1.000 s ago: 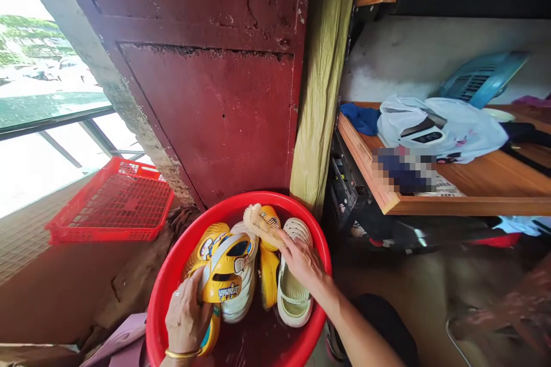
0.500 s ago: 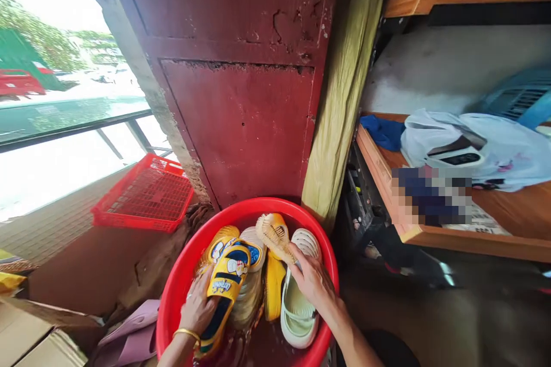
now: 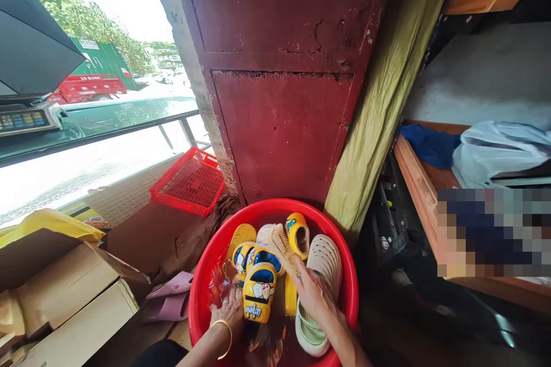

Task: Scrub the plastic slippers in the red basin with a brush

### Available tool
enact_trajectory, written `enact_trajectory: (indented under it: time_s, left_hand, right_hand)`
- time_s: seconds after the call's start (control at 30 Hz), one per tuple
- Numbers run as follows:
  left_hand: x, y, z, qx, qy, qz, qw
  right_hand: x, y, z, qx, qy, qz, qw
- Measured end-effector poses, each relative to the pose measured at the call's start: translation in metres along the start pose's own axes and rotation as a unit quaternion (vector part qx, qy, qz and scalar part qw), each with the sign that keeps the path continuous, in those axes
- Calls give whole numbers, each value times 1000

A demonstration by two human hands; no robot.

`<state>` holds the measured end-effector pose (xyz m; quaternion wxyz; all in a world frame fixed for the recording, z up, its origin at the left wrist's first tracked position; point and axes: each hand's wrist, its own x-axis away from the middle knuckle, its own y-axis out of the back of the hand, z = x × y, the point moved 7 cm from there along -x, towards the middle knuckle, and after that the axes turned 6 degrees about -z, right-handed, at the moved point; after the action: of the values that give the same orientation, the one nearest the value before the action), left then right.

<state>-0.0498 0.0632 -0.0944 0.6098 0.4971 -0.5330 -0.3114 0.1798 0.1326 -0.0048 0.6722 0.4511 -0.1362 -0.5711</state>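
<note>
A red tub (image 3: 346, 264) holds dark water and several shoes. My left hand (image 3: 229, 308), wearing a bangle and ring, is closed at the left side of a yellow cartoon sandal (image 3: 259, 292); its fingers are partly hidden. The sandal's toe points up and its back end dips into the water. My right hand (image 3: 316, 295) grips a scrubbing brush (image 3: 278, 241) with pale bristles facing up. Under that hand lies a pale clog (image 3: 323, 261). Another yellow sandal (image 3: 244, 235) and a yellow clog (image 3: 298, 233) rest toward the back.
A dark red door (image 3: 279, 137) stands right behind the tub. To the left are a red plastic crate (image 3: 189, 183), pink slippers (image 3: 170, 298) and cardboard boxes (image 3: 81, 321). A greenish curtain (image 3: 374, 166) and wooden shelving (image 3: 413, 183) flank the right.
My left hand and the yellow sandal have dropped lower, toward the water. The brush in my right hand has moved slightly down within the tub. The view has swung left.
</note>
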Motion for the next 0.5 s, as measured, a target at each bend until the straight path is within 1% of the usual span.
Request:
enact_trajectory:
  time_s: [0.07, 0.1, 0.17, 0.23, 0.3, 0.37, 0.5]
  left_hand:
    - [-1, -6, 1, -12, -3, 20, 1000]
    - [-2, -6, 2, -14, -2, 20, 1000]
    - [-6, -4, 0, -5, -2, 2, 1000]
    - [-12, -1, -2, 10, -2, 2, 1000]
    - [-17, 1, -4, 28, -7, 14, 1000]
    - [-20, 3, -4, 50, -8, 21, 998]
    - [-19, 10, 5, 106, -2, 24, 994]
  right_hand:
    - [14, -15, 13, -27, 25, 35, 999]
    - [21, -24, 18, -32, 39, 55, 997]
    - [36, -39, 26, -15, 69, 88, 994]
    - [44, -50, 30, 20, 87, 103, 991]
    - [44, -56, 32, 43, 85, 115, 989]
    - [39, -59, 34, 53, 63, 139, 987]
    - [31, -53, 40, 74, 28, 195, 978]
